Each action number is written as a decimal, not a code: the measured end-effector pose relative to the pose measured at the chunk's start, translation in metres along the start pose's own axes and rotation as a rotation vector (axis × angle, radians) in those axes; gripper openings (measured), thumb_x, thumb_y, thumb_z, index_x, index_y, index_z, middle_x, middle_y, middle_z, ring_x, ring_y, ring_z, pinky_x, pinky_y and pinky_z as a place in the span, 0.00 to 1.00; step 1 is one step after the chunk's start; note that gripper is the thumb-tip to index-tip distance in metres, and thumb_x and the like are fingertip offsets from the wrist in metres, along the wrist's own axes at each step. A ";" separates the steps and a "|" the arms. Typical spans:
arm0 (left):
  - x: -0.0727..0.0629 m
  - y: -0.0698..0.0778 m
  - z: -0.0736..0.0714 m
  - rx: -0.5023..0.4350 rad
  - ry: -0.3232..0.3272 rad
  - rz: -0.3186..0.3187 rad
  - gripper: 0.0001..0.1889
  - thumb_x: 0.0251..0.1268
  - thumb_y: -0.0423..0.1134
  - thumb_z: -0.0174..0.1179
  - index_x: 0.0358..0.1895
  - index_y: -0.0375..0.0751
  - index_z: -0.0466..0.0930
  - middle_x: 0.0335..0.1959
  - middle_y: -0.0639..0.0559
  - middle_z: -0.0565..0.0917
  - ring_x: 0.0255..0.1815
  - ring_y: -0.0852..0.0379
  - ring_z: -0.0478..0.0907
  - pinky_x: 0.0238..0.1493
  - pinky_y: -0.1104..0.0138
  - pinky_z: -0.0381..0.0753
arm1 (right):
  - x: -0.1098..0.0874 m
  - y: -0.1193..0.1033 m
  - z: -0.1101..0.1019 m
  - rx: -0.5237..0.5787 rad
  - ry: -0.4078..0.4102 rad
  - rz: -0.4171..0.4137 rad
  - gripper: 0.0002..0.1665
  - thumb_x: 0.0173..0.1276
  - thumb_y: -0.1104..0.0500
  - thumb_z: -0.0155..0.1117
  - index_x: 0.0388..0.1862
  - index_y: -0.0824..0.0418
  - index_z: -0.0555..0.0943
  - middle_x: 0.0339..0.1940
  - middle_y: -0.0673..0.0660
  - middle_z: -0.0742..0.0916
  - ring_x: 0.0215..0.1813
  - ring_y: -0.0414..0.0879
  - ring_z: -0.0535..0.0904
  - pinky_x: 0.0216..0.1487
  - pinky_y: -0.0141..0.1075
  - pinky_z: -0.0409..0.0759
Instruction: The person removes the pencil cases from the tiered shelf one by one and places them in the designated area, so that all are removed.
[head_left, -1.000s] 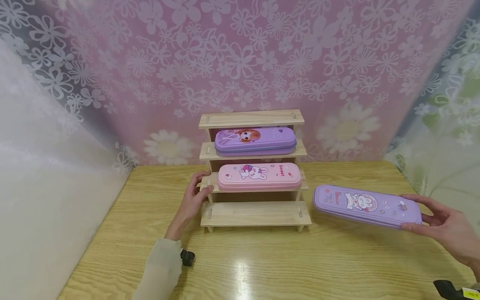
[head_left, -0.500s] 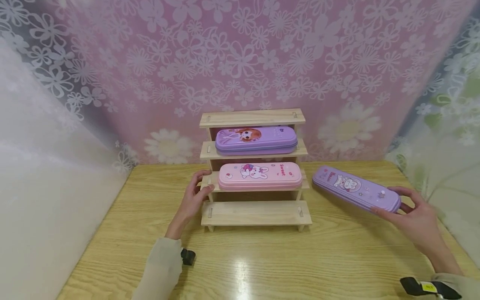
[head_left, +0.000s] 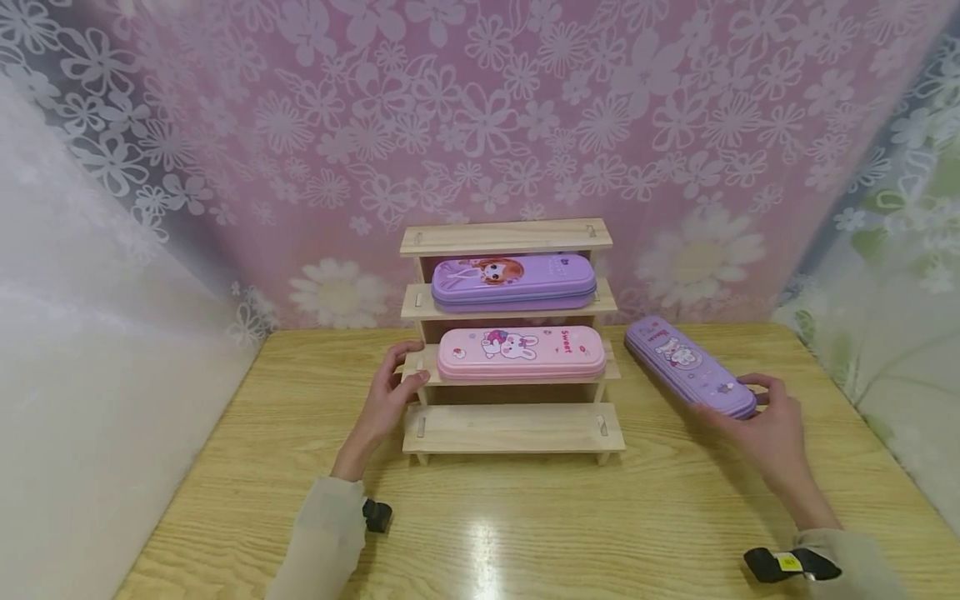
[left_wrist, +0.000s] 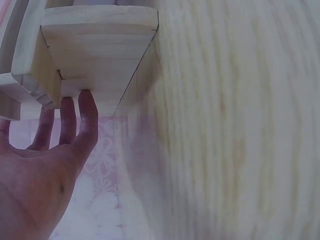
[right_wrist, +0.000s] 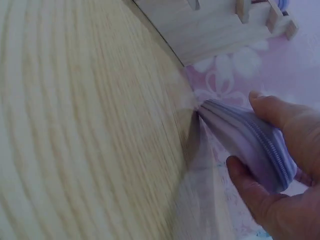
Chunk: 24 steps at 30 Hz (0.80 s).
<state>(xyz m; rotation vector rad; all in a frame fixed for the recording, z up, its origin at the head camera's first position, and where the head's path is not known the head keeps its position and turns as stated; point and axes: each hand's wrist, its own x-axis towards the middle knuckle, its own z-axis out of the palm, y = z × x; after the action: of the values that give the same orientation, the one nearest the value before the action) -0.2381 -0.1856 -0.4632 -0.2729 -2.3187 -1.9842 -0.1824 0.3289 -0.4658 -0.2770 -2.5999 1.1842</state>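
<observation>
A stepped wooden display rack stands in the middle of the table. My left hand holds its left side at the tier with the pink case; in the left wrist view, fingertips touch the rack's side panel. At the near end of a lilac pencil case with a bunny print, my right hand grips it between thumb and fingers. That case lies slanted, right of the rack, its far end low at the tabletop. The zipper edge faces the right wrist camera.
On the rack lie a pink pencil case marked "Sweet" and, one tier higher, a purple pencil case with a girl print. A pink floral curtain hangs behind the wood-grain table.
My right hand has swung the lilac pencil case from nearly crosswise to a steeper slant, moving left with its near end while the far end went back. The left hand stays on the rack.
</observation>
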 end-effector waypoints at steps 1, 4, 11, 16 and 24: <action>0.000 0.000 0.000 0.000 -0.001 0.000 0.24 0.72 0.36 0.58 0.70 0.46 0.68 0.63 0.40 0.72 0.46 0.52 0.77 0.43 0.61 0.85 | -0.001 0.000 0.001 -0.013 -0.017 0.003 0.49 0.60 0.47 0.79 0.70 0.67 0.64 0.57 0.71 0.72 0.41 0.45 0.70 0.30 0.25 0.71; 0.000 0.000 0.001 -0.005 -0.003 0.003 0.24 0.72 0.36 0.58 0.70 0.45 0.68 0.63 0.40 0.72 0.46 0.51 0.77 0.42 0.64 0.84 | -0.003 0.000 0.003 -0.016 -0.096 0.002 0.50 0.62 0.49 0.77 0.72 0.71 0.62 0.58 0.76 0.72 0.43 0.47 0.73 0.31 0.26 0.73; 0.002 -0.004 -0.001 0.005 -0.003 0.009 0.24 0.73 0.37 0.58 0.70 0.46 0.68 0.63 0.40 0.72 0.47 0.53 0.77 0.43 0.60 0.85 | -0.011 -0.002 0.003 -0.010 -0.236 -0.027 0.47 0.65 0.58 0.74 0.74 0.74 0.60 0.60 0.78 0.73 0.46 0.51 0.82 0.34 0.26 0.79; 0.002 -0.003 -0.001 0.006 -0.006 0.011 0.24 0.73 0.37 0.58 0.70 0.46 0.68 0.63 0.40 0.72 0.47 0.54 0.77 0.44 0.59 0.85 | -0.015 -0.001 0.003 -0.002 -0.295 -0.020 0.47 0.67 0.54 0.74 0.76 0.71 0.61 0.62 0.77 0.74 0.60 0.73 0.78 0.38 0.22 0.77; -0.001 0.001 0.000 -0.005 -0.010 0.016 0.24 0.73 0.36 0.57 0.70 0.44 0.68 0.62 0.39 0.72 0.46 0.53 0.77 0.41 0.65 0.84 | -0.016 0.007 0.002 -0.017 -0.324 -0.009 0.46 0.67 0.51 0.74 0.76 0.67 0.63 0.62 0.76 0.77 0.62 0.72 0.78 0.39 0.21 0.76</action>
<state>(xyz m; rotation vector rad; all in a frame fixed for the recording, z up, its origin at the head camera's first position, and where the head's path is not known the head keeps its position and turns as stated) -0.2368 -0.1857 -0.4624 -0.3013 -2.3104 -1.9860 -0.1675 0.3273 -0.4745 -0.0817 -2.8822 1.2983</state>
